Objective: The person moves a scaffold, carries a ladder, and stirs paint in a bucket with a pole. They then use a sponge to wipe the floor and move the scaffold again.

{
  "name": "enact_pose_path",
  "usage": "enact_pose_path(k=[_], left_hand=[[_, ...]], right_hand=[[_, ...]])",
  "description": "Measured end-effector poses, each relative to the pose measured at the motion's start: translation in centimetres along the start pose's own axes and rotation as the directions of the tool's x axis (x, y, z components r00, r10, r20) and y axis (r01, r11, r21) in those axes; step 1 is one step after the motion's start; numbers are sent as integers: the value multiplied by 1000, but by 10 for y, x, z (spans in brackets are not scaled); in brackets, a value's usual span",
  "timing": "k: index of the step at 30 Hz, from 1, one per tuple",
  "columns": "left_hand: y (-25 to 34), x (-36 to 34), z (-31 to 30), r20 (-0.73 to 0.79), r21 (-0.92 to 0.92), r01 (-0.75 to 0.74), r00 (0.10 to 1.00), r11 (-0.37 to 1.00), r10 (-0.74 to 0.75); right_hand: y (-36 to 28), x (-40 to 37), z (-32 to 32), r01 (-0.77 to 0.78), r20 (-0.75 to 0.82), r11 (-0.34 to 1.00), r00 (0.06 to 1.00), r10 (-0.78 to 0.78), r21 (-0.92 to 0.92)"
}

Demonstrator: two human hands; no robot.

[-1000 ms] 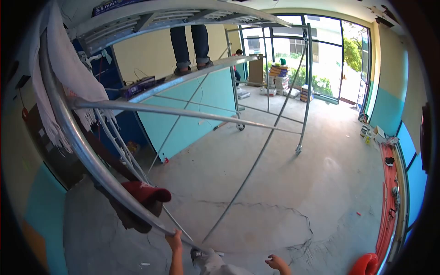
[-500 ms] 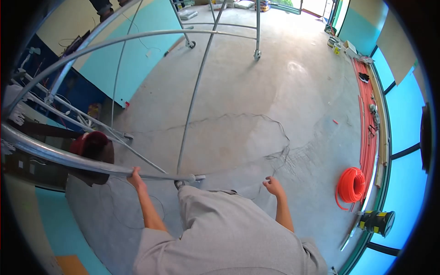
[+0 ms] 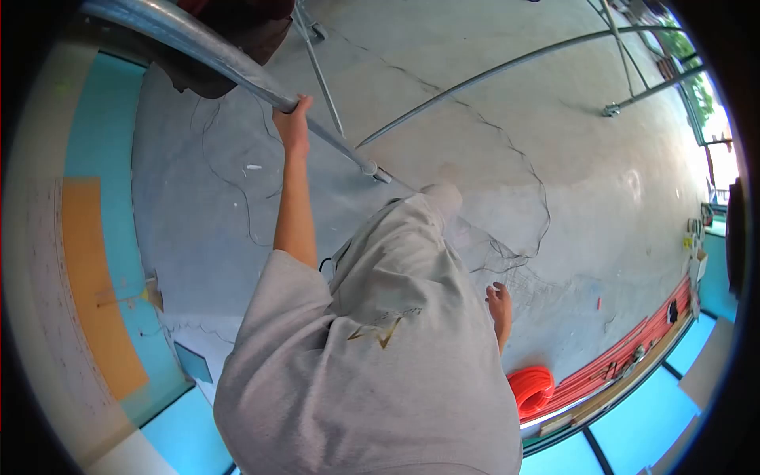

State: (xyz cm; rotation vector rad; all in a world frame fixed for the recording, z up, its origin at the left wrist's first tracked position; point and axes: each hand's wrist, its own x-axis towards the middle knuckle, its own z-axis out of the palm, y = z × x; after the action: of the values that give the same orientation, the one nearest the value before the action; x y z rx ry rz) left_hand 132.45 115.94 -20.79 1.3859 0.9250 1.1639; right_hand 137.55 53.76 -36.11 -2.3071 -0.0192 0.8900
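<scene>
My left hand (image 3: 293, 125) is wrapped round a grey metal scaffold tube (image 3: 210, 57) that slants down from the upper left. A fitting (image 3: 376, 169) sits at the tube's lower end, close to my legs. Thinner metal bars meet the frame there, one of them a long curved bar (image 3: 491, 73). Low on my right side, my right hand (image 3: 499, 305) hangs above the floor, fingers apart and slightly bent, with nothing visible in it. A thin dark cable (image 3: 542, 194) lies loose on the floor beyond it.
Another person's dark clothing (image 3: 237, 32) shows behind the tube at upper left. A caster (image 3: 611, 109) supports the frame at upper right. An orange hose coil (image 3: 532, 390) and red pipes (image 3: 625, 352) lie along the window side. A turquoise-painted wall (image 3: 103, 150) stands left.
My view has swung left and downward, so the frame appears turned and the coil lower. My left hand still grips the tube; my right hand has dropped nearer my side, its fingers spreading.
</scene>
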Motion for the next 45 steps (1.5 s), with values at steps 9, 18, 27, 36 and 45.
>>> enact_pose_path(k=[9,18,27,36,45], left_hand=[[-307,-119,59,-616,196,682,645,705,-452],[-154,-230,563,859,452,56,239,890,-452],[113,-188,898,843,-313,-231,378,921,381],[182,-134,1076,283,35,-728,664,684,692],[176,-114,1135,-27,628,-496,756,599,655]], right_hand=[[-107,103,-90,212,-37,974,977,-210,73],[62,176,-222,-330,-175,854,888,425,401],[124,277,-388,-444,-91,492,666,740,749],[132,514,-685,-235,-300,929,899,320,287],[-78,722,-968,284,-603,956,775,-187,70]])
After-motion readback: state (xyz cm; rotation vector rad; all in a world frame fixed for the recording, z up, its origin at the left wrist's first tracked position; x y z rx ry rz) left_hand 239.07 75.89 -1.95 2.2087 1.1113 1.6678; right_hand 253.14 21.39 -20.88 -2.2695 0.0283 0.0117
